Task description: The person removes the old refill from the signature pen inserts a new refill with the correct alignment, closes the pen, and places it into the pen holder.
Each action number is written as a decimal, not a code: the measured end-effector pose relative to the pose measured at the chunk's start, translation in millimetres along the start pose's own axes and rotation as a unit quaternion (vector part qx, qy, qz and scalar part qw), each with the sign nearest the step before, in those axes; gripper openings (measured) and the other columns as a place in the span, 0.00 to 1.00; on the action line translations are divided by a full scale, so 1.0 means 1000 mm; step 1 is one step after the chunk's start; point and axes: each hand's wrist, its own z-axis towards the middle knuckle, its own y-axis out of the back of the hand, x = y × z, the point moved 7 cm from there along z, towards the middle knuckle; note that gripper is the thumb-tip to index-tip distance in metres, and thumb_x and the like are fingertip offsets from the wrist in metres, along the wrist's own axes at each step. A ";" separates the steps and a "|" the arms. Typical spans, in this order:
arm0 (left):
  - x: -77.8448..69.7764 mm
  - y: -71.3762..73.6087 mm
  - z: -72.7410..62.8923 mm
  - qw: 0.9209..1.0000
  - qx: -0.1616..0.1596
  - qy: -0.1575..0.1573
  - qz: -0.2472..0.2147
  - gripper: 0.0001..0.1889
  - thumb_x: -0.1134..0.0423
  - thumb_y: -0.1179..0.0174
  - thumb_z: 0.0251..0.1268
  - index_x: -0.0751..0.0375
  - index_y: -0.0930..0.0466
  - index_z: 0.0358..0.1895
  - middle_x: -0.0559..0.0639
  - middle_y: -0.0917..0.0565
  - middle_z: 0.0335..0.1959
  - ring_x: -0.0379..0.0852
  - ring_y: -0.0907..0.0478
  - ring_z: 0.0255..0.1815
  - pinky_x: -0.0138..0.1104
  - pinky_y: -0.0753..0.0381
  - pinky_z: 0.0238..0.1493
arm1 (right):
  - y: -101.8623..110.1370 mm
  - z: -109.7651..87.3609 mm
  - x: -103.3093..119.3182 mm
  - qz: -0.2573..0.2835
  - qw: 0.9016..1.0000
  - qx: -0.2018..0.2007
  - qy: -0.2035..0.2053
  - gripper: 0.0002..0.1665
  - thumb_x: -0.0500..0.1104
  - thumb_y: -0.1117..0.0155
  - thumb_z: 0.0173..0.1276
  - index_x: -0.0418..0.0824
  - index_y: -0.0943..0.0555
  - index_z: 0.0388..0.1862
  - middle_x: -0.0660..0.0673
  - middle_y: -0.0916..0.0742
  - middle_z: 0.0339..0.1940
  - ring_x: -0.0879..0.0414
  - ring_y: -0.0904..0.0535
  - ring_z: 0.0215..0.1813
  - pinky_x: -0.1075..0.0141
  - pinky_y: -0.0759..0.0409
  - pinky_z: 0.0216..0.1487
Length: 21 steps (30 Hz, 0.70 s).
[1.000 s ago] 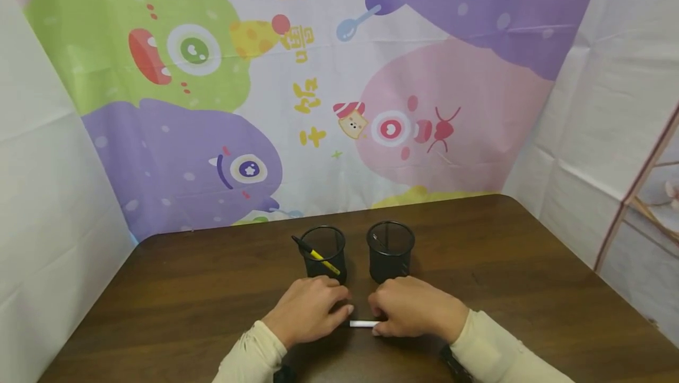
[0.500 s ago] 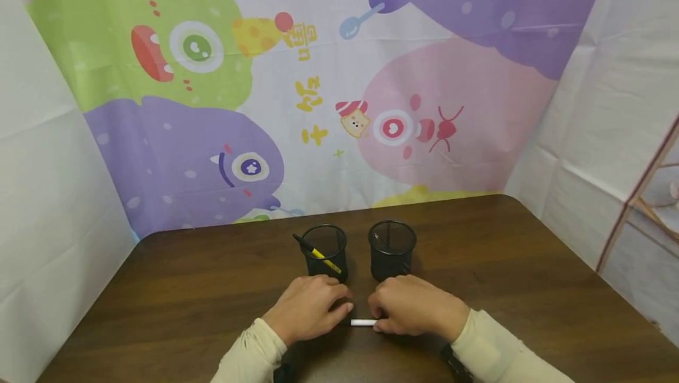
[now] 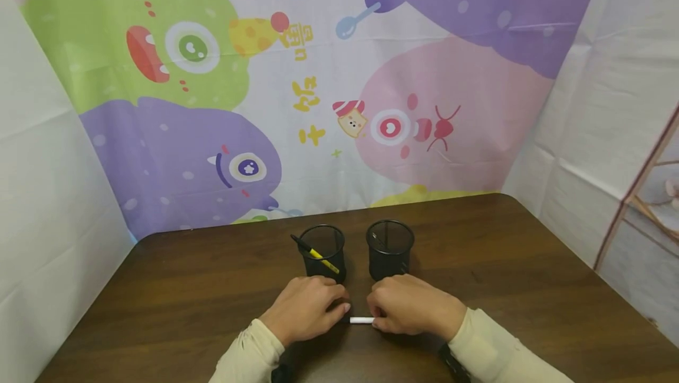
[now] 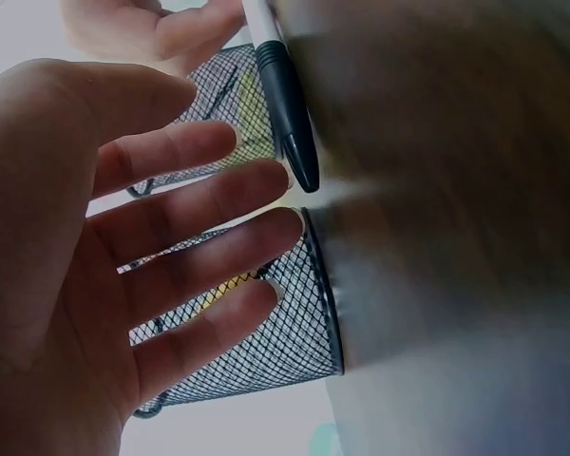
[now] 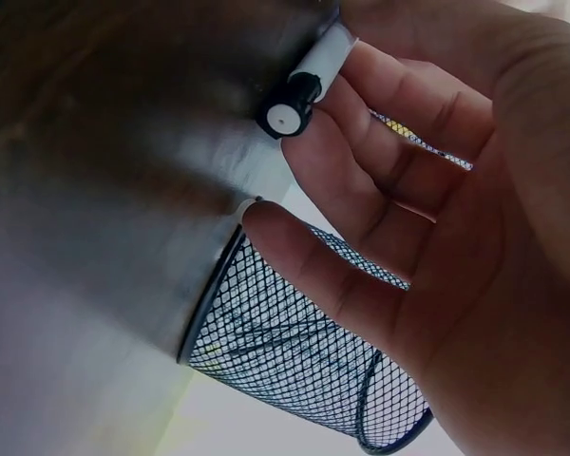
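A white-barrelled pen (image 3: 361, 320) with a black grip and a pointed black tip lies sideways between my two hands, close over the table. My right hand (image 3: 416, 306) pinches its barrel between thumb and fingertips; the pen's black rear end (image 5: 290, 109) sticks out past the fingers in the right wrist view. The left hand (image 3: 307, 308) has loosely bent, spread fingers holding nothing. In the left wrist view its fingertips are right beside the pen's black grip (image 4: 290, 119). Behind the hands stand two black mesh pen cups, a left one (image 3: 325, 241) and a right one (image 3: 391, 262).
A yellow-and-black pen (image 3: 316, 255) leans in the left cup, its black end above the rim. Something thin shows inside the right cup. The brown wooden table (image 3: 175, 289) ends at a cartoon-printed cloth (image 3: 318, 177), with pale cloth walls at both sides.
My right hand and the white pen have shifted very slightly away from me, toward the cups. The left hand and both cups stay about where they were.
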 end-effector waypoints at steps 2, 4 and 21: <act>0.001 0.000 0.000 1.000 -0.001 0.000 0.002 0.05 0.52 0.37 0.67 0.44 0.14 0.37 0.35 0.17 0.32 0.32 0.21 0.30 0.34 0.21 0.27 | 0.000 0.000 -0.001 0.000 1.000 0.000 -0.002 0.13 0.48 0.26 0.62 0.54 0.22 0.22 0.63 0.26 0.23 0.68 0.30 0.24 0.69 0.26 0.27; 0.001 0.000 0.000 1.000 -0.001 0.001 0.004 0.05 0.52 0.37 0.67 0.44 0.14 0.37 0.35 0.17 0.32 0.33 0.21 0.29 0.34 0.21 0.27 | 0.000 0.000 -0.001 0.000 1.000 0.001 -0.003 0.14 0.48 0.27 0.62 0.54 0.22 0.22 0.63 0.26 0.23 0.69 0.30 0.24 0.70 0.27 0.26; 0.004 0.003 0.000 0.999 -0.038 -0.012 0.018 0.04 0.53 0.36 0.67 0.45 0.14 0.36 0.35 0.17 0.31 0.32 0.22 0.28 0.33 0.22 0.26 | 0.000 -0.001 -0.004 0.024 1.000 0.000 -0.007 0.14 0.44 0.30 0.62 0.54 0.25 0.21 0.63 0.27 0.23 0.68 0.31 0.22 0.71 0.29 0.25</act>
